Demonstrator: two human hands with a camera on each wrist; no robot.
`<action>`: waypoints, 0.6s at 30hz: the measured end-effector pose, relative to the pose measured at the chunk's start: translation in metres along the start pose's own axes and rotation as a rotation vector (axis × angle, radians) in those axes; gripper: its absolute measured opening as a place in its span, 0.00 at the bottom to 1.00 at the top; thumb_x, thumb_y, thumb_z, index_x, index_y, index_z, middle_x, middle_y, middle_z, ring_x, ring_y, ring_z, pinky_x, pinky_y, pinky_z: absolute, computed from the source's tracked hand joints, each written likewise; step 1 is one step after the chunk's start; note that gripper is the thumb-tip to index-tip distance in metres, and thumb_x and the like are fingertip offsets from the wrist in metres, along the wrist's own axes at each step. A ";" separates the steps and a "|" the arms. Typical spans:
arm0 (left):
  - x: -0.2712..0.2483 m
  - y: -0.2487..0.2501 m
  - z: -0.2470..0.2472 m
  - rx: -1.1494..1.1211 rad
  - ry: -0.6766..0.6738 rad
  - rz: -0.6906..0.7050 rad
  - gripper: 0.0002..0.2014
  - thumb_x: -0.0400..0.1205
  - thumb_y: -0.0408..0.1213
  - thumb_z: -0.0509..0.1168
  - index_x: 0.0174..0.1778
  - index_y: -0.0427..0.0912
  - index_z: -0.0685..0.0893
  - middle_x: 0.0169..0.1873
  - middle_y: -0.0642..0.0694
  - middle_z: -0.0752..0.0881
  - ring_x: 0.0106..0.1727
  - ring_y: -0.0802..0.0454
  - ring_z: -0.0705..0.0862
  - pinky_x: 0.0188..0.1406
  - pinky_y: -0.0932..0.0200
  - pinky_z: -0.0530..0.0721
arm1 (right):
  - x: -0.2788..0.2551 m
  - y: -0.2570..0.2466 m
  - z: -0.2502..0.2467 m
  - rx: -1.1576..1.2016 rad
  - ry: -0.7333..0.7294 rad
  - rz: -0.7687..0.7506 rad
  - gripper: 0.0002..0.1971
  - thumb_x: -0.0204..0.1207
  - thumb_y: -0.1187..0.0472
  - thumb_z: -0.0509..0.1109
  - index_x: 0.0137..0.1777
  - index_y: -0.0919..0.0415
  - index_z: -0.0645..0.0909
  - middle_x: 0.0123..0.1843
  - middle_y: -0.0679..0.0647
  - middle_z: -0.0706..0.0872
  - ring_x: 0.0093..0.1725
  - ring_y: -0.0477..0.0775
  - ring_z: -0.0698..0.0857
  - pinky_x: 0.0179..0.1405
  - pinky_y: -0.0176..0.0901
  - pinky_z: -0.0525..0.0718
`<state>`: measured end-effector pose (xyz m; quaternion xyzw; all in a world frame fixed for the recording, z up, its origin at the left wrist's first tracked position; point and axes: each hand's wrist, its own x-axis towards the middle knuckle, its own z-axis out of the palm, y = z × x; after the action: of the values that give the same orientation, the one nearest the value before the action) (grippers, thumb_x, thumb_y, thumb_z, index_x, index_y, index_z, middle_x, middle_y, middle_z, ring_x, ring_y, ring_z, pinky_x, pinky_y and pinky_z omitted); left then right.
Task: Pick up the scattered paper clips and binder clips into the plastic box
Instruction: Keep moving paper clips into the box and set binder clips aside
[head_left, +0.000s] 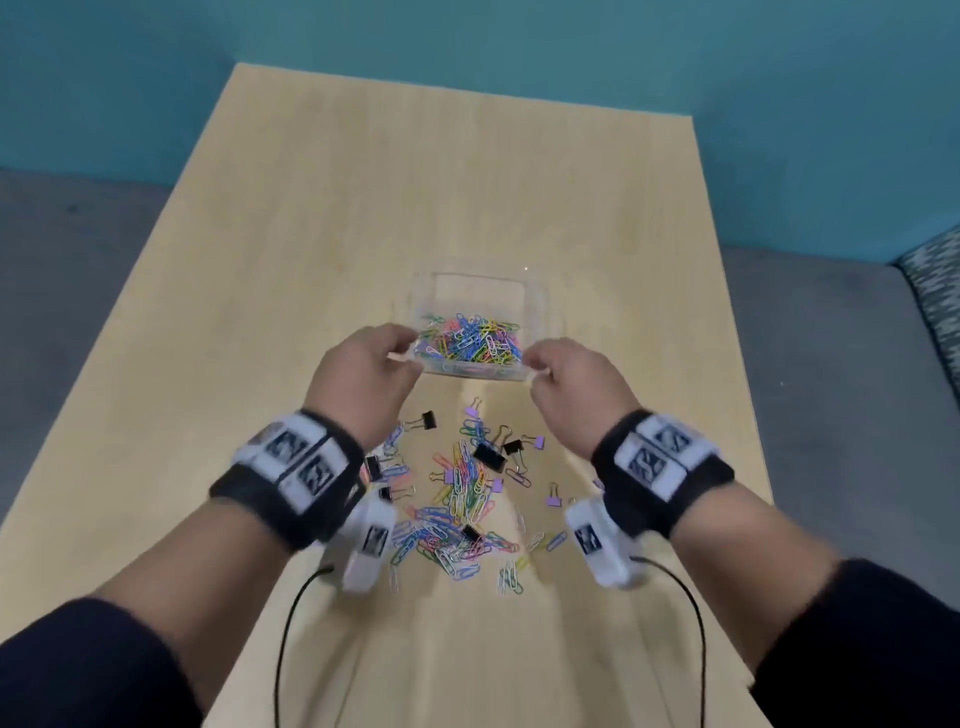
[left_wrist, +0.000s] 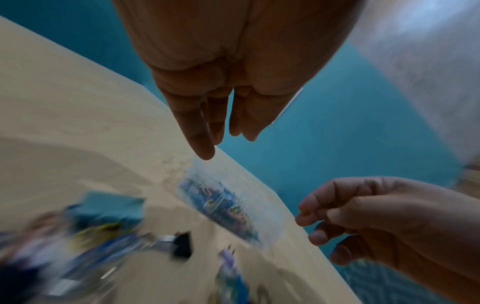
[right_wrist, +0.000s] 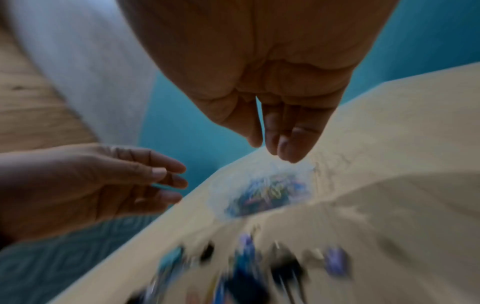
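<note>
A clear plastic box (head_left: 537, 293) stands mid-table with a heap of coloured paper clips (head_left: 470, 340) inside. My left hand (head_left: 402, 348) hovers by its near left corner and my right hand (head_left: 537, 364) by its near right corner. In the left wrist view my left hand (left_wrist: 223, 135) hangs with fingers down and nothing in them, above the box (left_wrist: 270, 226). The right hand (right_wrist: 270, 144) is likewise bare above the box (right_wrist: 221, 191). Loose paper clips (head_left: 457, 493), black binder clips (head_left: 489, 456) and purple binder clips (head_left: 554, 500) lie scattered between my wrists.
The light wooden table (head_left: 311, 234) runs back to a teal wall. Grey floor lies on both sides, and a patterned seat (head_left: 935, 280) is at the right. Two black cables (head_left: 291, 623) trail from the wrist cameras over the near table edge.
</note>
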<state>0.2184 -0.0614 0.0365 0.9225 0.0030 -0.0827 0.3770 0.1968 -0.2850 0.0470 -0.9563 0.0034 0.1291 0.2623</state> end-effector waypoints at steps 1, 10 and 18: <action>-0.020 -0.010 0.000 0.041 0.006 0.023 0.14 0.78 0.38 0.68 0.59 0.47 0.85 0.54 0.49 0.86 0.48 0.52 0.84 0.51 0.62 0.77 | -0.022 0.006 0.007 -0.076 -0.033 -0.054 0.17 0.76 0.66 0.57 0.61 0.61 0.81 0.59 0.58 0.84 0.58 0.62 0.80 0.56 0.52 0.80; -0.157 -0.067 0.040 0.379 -0.188 0.246 0.19 0.76 0.38 0.64 0.64 0.44 0.80 0.64 0.41 0.81 0.63 0.43 0.77 0.64 0.56 0.74 | -0.136 0.027 0.094 -0.423 -0.232 -0.278 0.31 0.68 0.63 0.51 0.72 0.70 0.70 0.71 0.67 0.77 0.70 0.67 0.76 0.69 0.57 0.77; -0.167 -0.059 0.044 0.521 -0.172 0.364 0.21 0.75 0.43 0.54 0.59 0.39 0.83 0.59 0.38 0.82 0.59 0.42 0.77 0.60 0.52 0.71 | -0.124 0.014 0.092 -0.478 -0.134 -0.282 0.30 0.67 0.62 0.61 0.72 0.68 0.72 0.68 0.66 0.79 0.68 0.66 0.78 0.69 0.58 0.77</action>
<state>0.0432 -0.0402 -0.0092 0.9630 -0.2150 -0.0894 0.1358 0.0534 -0.2588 -0.0060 -0.9714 -0.1775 0.1513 0.0443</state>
